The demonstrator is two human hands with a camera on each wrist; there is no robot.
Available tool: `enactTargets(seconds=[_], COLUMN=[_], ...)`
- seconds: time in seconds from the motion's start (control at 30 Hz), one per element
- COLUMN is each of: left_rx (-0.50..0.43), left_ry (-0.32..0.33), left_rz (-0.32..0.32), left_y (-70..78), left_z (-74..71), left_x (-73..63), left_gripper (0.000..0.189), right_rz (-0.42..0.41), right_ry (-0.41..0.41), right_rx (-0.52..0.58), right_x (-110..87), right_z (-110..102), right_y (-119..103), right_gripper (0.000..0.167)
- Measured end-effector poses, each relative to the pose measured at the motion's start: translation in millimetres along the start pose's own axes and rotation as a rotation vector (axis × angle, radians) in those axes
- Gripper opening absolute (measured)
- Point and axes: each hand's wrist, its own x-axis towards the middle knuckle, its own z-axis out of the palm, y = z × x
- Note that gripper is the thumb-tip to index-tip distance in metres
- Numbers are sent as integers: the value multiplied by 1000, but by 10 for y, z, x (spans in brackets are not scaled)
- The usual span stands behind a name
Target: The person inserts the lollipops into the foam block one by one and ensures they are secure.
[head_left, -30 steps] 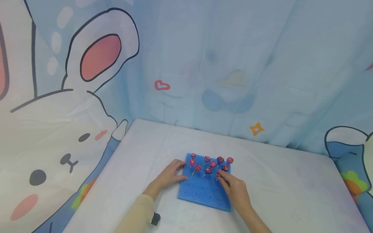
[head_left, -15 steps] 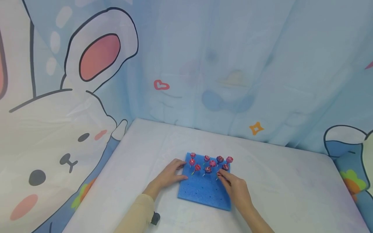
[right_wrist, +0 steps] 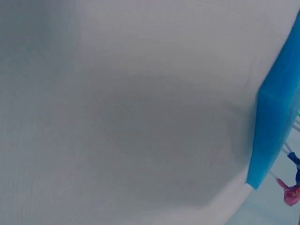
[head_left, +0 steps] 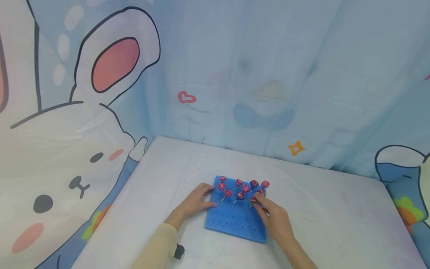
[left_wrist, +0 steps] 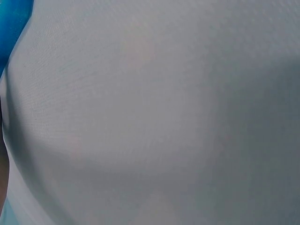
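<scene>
A blue foam board (head_left: 228, 226) lies on the table, with several wrapped lollipops standing in its far half. My left hand (head_left: 195, 201) rests at the board's left edge, fingers and thumb spread along it and holding nothing else. My right hand (head_left: 276, 221) is over the right side of the board. Its thumb and index finger are parted beside a red lollipop (head_left: 253, 200), which stands in the board, slightly tilted. The board's edge (right_wrist: 276, 122) and a pink lollipop (right_wrist: 291, 194) show in the right wrist view. Only the board's corner (left_wrist: 11, 26) enters the left wrist view.
Small holes dot the near half of the board. A white cloth covers the table (head_left: 336, 216). A small black object (head_left: 179, 252) sits by the left sleeve (head_left: 158, 243). Behind the table hangs a light blue curtain (head_left: 215, 67) printed with cartoon figures.
My right thumb and index finger have parted from the red lollipop, and more of its head shows now. The left hand and the board have stayed put.
</scene>
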Motion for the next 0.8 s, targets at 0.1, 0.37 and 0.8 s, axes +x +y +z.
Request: enactTargets(seconds=[0.1, 0.37, 0.8], left_rx=[6, -46, 422], left_ry=[3, 136, 285], left_rz=[8, 5, -210], left_y=[1, 17, -97], left_z=[-1, -91, -375], left_x=[6, 54, 184], left_gripper=[64, 41, 66], right_rz=[13, 205, 379], right_ry=[71, 130, -280], right_rx=[-6, -69, -247], right_x=[12, -9, -131], right_z=[-52, -235, -396], right_y=[43, 400, 988], right_gripper=[24, 24, 74])
